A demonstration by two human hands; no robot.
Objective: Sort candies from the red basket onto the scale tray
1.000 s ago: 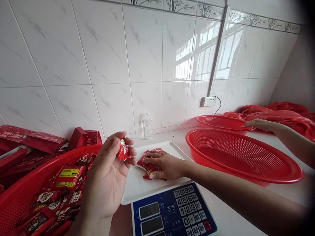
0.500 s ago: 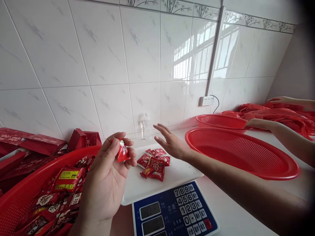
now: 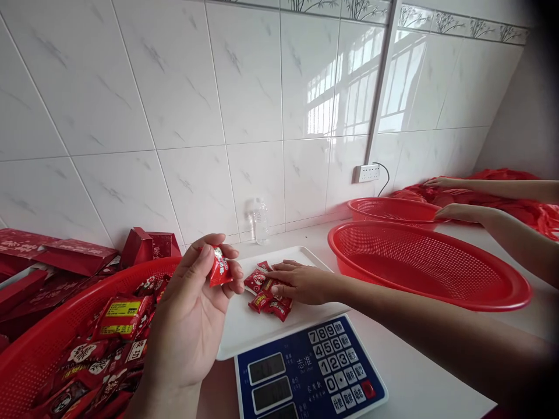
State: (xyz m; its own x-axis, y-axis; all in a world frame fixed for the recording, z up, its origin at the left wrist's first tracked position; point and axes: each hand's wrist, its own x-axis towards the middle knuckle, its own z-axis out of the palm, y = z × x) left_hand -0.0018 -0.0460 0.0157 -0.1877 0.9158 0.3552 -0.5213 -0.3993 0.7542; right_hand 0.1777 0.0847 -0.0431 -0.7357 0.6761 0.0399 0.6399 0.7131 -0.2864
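Candy packet [image 3: 219, 270], centre frame, pinched in left hand [image 3: 187, 320] grip between thumb and fingertips. Right hand [image 3: 301, 283], grip flat and spread, clasping nothing, rests on packet pile [image 3: 261, 301] on scale tray [image 3: 238, 333], lower centre; gathering seems under way.

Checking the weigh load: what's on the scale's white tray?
A small pile of red candy packets lies on the white tray, with the right hand flat on them. Any packets under the palm are hidden.

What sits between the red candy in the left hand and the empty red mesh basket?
Head view: between red wrapped candy and red mesh basket lies the white scale tray, with red candy packets under the right hand.
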